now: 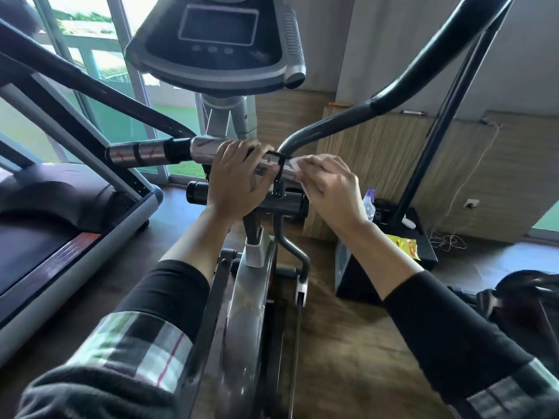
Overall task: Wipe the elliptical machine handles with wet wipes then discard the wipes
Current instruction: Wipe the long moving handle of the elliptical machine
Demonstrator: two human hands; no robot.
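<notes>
I am looking down over the grey-framed elliptical machine (pixel 251 297) and working at its fixed, horizontal chrome handlebar (pixel 151 152), the shiny metal tube running across below the dark console with the blank rectangular screen (pixel 217 40). My left hand (pixel 239 179) is curling over the bar near its middle, fingers wrapped round the tube, steadying it. My right hand (pixel 326 186) is pinching a crumpled white wet wipe (pixel 295 164) and pressing it against the bar's right-hand stretch, just beside the left hand, with a thin black band on the tube between them. Most of the wipe is hidden under my fingers, so I cannot tell how much of it is meeting the metal.

I am judging this to be the wiping step, and not far along: the left end of the chrome bar and the long curved black swing-arm handles (pixel 423 74) are showing no wipe on them. Next I am expecting to slide the wipe along the tube, which calls for shifting the left hand clear, then reaching up the black arms. No bin for discarding is showing; only a yellow packet (pixel 405 246) and a clear spray bottle (pixel 369 204) are lying on the wooden floor (pixel 348 358) to the right.
</notes>
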